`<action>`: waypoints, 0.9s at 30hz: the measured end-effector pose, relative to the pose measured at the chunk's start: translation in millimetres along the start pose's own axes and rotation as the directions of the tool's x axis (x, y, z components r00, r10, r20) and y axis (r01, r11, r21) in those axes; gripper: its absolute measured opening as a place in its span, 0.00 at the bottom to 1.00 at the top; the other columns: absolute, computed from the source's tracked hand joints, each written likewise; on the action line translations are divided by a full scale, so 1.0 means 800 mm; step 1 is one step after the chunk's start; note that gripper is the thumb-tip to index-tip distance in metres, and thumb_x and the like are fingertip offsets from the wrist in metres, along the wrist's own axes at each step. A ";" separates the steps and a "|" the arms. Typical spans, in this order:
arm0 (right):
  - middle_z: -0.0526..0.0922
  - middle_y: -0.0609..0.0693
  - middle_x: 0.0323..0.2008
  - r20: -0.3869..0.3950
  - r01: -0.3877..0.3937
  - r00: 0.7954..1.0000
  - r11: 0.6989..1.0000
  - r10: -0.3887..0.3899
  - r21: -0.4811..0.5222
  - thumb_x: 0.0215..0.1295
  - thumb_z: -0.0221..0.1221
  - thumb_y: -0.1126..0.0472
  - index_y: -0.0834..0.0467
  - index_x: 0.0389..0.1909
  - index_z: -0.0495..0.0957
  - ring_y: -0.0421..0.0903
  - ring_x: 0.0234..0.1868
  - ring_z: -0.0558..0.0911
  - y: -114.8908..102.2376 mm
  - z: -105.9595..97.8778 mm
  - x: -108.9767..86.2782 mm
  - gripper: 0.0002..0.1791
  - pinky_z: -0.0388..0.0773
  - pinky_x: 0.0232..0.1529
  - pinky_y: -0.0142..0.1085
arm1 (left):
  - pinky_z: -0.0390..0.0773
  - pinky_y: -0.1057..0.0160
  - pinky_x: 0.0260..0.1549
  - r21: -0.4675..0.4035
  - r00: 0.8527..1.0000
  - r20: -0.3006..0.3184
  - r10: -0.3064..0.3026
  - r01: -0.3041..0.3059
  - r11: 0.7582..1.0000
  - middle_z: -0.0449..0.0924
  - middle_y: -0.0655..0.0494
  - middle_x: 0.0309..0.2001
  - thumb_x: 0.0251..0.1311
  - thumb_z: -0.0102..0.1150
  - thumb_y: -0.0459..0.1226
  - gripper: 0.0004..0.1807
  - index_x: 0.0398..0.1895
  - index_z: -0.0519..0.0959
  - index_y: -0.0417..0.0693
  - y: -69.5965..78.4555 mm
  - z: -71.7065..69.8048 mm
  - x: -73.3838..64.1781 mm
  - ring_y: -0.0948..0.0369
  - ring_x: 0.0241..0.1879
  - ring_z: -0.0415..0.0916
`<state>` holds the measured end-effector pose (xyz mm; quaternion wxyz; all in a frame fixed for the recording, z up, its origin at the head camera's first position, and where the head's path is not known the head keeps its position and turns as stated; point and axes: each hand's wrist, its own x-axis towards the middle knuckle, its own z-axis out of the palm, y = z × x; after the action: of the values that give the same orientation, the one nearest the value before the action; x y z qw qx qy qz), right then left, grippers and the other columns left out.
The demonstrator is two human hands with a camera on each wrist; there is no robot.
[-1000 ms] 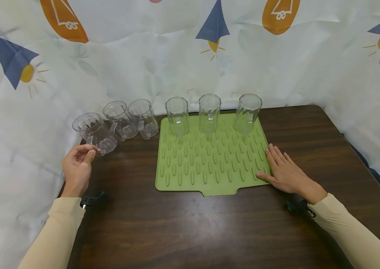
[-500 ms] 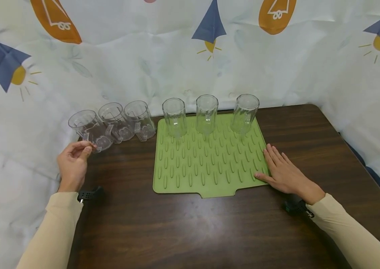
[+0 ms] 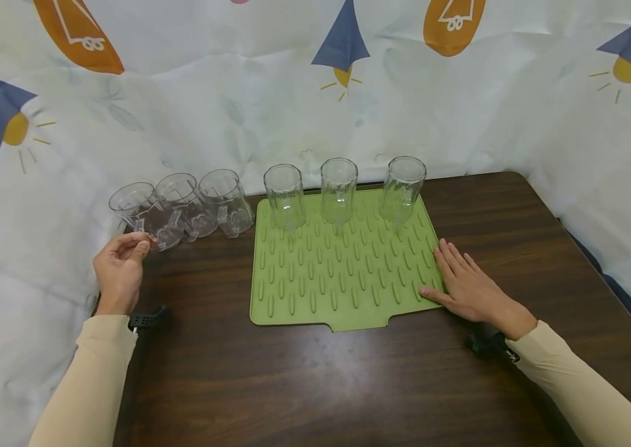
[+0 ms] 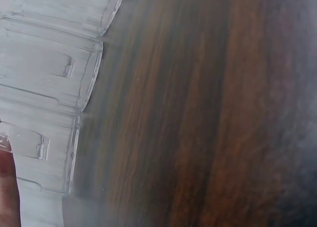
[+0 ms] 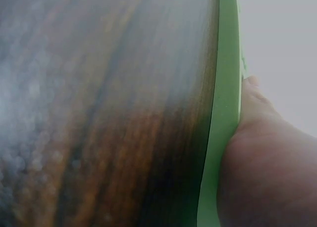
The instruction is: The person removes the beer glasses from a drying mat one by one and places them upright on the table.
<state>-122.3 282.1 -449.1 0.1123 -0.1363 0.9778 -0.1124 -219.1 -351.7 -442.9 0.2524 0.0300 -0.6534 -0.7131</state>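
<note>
My left hand (image 3: 118, 273) pinches the handle of the leftmost clear glass mug (image 3: 150, 217) between thumb and fingers, at the table's left side. Close beside that mug, two more glass mugs, a middle one (image 3: 185, 205) and a right one (image 3: 228, 202), complete a row left of the green mat (image 3: 326, 279). In the left wrist view, a fingertip (image 4: 7, 182) reaches the mug's handle (image 4: 29, 140). My right hand (image 3: 470, 285) lies flat with straight fingers over the mat's right edge; the right wrist view shows its thumb side (image 5: 270, 162) against the mat's rim (image 5: 225, 103).
Three glass mugs stand upright along the mat's back edge: a left one (image 3: 286, 198), a middle one (image 3: 339, 192) and a right one (image 3: 401, 192). Raised ridges cover the mat. A patterned white cloth (image 3: 209, 93) hangs behind the dark wooden table (image 3: 315, 385).
My left hand has pushed the leftmost mug slightly back, more level with the two beside it. My right hand stays on the mat's edge. The head view has shifted a little.
</note>
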 end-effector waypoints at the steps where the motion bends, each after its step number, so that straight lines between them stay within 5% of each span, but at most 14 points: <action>1: 0.36 0.68 0.84 -0.004 0.003 1.000 1.000 -0.003 0.001 0.75 0.50 0.31 0.68 0.82 0.41 0.68 0.84 0.42 0.000 0.000 0.000 0.55 0.44 0.81 0.68 | 0.85 0.77 0.40 -0.001 1.000 -0.003 -0.003 0.003 1.000 0.90 0.58 0.32 0.63 0.62 0.21 0.07 0.43 0.83 0.27 0.000 0.000 0.001 0.66 0.31 0.87; 11: 0.36 0.67 0.84 -0.006 0.004 1.000 1.000 -0.004 -0.004 0.75 0.50 0.31 0.67 0.82 0.41 0.68 0.84 0.43 0.000 0.000 0.000 0.55 0.44 0.81 0.68 | 0.84 0.79 0.40 0.048 0.999 -0.018 -0.041 0.042 0.998 0.89 0.60 0.31 0.64 0.62 0.21 0.05 0.40 0.84 0.30 0.004 0.002 0.004 0.67 0.32 0.86; 21: 0.37 0.67 0.84 -0.014 0.005 1.000 1.000 -0.006 -0.010 0.75 0.50 0.32 0.68 0.82 0.42 0.68 0.84 0.43 -0.002 -0.002 -0.003 0.55 0.45 0.80 0.68 | 0.81 0.83 0.42 0.135 0.988 -0.040 -0.150 0.154 0.979 0.88 0.64 0.32 0.65 0.61 0.22 0.06 0.41 0.84 0.36 0.009 0.002 0.010 0.69 0.35 0.86; 27: 0.36 0.68 0.83 -0.007 0.004 1.000 1.000 -0.004 0.001 0.75 0.50 0.32 0.68 0.82 0.41 0.68 0.84 0.43 -0.004 -0.003 -0.003 0.55 0.44 0.80 0.68 | 0.78 0.86 0.41 0.308 0.971 -0.097 -0.219 0.238 0.921 0.85 0.76 0.34 0.69 0.62 0.30 0.14 0.55 0.85 0.39 0.014 -0.002 0.008 0.76 0.39 0.82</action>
<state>-119.7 280.1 -445.4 0.1090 -0.1378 0.9779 -0.1135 -220.2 -355.9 -430.7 0.1792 0.1679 -0.7437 -0.6217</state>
